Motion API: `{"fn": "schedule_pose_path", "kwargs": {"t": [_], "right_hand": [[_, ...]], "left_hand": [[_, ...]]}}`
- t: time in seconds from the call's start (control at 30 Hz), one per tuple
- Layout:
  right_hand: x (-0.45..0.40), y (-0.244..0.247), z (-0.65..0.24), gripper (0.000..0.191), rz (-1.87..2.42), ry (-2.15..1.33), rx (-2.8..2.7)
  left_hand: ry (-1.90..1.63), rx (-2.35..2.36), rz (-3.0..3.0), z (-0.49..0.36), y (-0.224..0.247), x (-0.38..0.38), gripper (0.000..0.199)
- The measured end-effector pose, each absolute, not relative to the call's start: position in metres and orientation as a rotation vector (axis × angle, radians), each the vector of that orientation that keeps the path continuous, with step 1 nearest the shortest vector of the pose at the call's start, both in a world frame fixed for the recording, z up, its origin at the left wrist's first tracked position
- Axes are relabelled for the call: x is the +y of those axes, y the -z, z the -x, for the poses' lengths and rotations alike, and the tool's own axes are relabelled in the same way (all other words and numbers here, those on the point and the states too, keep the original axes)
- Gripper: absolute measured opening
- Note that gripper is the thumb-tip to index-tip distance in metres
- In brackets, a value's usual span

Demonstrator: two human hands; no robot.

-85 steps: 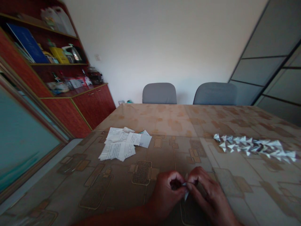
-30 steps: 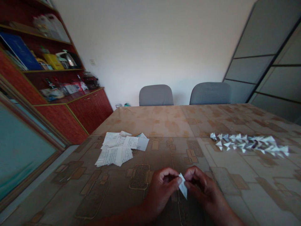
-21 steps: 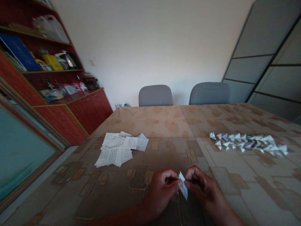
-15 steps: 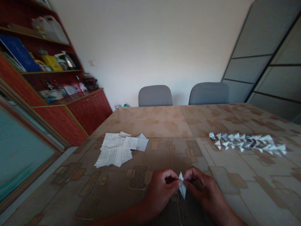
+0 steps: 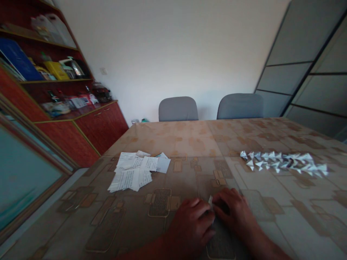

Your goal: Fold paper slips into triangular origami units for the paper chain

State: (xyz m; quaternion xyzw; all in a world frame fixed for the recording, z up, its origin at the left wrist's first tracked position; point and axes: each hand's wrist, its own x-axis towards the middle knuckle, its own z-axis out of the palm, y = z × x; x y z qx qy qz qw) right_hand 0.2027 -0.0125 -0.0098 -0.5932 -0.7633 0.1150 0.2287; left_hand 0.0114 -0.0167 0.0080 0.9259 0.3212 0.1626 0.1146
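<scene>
Between my two hands, low over the near part of the table, is a small piece of folded paper (image 5: 210, 199); only its pale upper tip shows. My left hand (image 5: 191, 221) is closed on it, the fingers curled over and hiding most of it. From the other side my right hand (image 5: 235, 209) pinches it, thumb and fingertips together at its edge. To the left lies a loose pile of printed paper pieces (image 5: 131, 178). Off to the right, small folded paper shapes (image 5: 282, 162) with pointed ends stand in two rows.
The table (image 5: 187, 137) has a patterned brown cover. Two grey chairs (image 5: 178, 109) stand at its far side against a white wall. A red-brown cabinet (image 5: 94, 124) with loaded shelves is at the left; grey sliding panels (image 5: 288, 47) stand at the right.
My left hand has turned over and its fingers now wrap across the folded paper, which showed nearly whole before. My right hand has shifted slightly and still pinches it.
</scene>
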Motion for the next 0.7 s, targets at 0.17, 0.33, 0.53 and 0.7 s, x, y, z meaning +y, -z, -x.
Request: {"fn": "schedule_pose_path", "kwargs": {"t": [0.17, 0.33, 0.53, 0.7], "right_hand": [[-0.008, 0.008, -0.205, 0.010, 1.621, -0.356, -2.111], [-0.007, 0.007, -0.200, 0.011, 1.670, -0.310, -2.086], [-0.003, 0.007, -0.195, 0.011, 1.750, -0.255, -2.054], [0.004, 0.009, -0.194, 0.011, 1.788, -0.223, -2.047]], "left_hand": [[-0.483, 0.921, -2.791, -0.012, -0.003, -0.018, 0.029], [-0.500, 0.892, -2.917, -0.016, 0.004, -0.019, 0.030], [-0.559, 0.935, -2.943, -0.018, 0.010, -0.020, 0.028], [-0.639, 0.978, -2.914, -0.016, 0.011, -0.021, 0.027]]}}
